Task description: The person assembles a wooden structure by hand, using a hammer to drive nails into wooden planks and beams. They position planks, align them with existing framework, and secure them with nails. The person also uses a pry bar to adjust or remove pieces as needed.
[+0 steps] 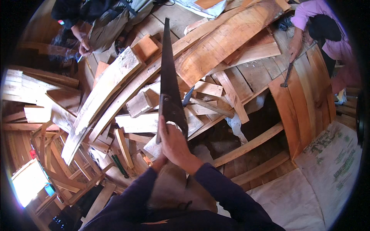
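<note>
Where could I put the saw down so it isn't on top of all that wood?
Bare room is at lower right: the white sheet beside the printed sack, below the curved planks. The heap of boards left of the saw is crowded. The dark gap is an opening, not floor.

floor: wooden planks (250, 73) | clutter: scattered offcuts (104, 88) | white sacking (327, 169) | light: daylight

Right hand (175, 144) raised mid-frame, fingers closed in a grip; left hand hidden beneath it; both dark-sleeved forearms converge from below.
</note>
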Action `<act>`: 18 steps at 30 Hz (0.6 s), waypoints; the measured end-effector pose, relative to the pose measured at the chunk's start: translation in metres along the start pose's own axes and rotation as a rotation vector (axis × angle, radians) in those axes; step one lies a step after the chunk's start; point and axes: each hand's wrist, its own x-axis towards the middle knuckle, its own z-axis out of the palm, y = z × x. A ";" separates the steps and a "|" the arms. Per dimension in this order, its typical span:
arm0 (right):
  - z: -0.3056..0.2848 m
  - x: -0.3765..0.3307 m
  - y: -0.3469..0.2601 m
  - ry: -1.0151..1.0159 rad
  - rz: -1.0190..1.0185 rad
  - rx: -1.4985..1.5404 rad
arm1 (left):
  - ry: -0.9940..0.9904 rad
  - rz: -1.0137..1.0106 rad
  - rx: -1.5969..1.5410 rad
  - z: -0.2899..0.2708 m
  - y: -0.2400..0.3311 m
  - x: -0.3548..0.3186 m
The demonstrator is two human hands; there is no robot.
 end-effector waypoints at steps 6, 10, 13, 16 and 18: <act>0.104 0.007 -0.025 -0.028 0.092 0.067 | 0.055 0.087 -0.049 -0.097 0.074 -0.023; 0.122 0.016 -0.026 -0.067 -0.003 -0.026 | 0.075 0.088 0.086 -0.118 0.100 -0.015; 0.085 0.027 -0.019 -0.403 0.117 0.318 | 0.187 -0.012 0.038 -0.187 0.068 -0.008; 0.038 0.012 0.032 -0.274 0.345 0.316 | 0.182 0.142 0.178 -0.208 0.072 0.007; 0.021 0.006 0.072 -0.208 0.544 0.250 | 0.217 0.120 0.448 -0.175 0.090 0.013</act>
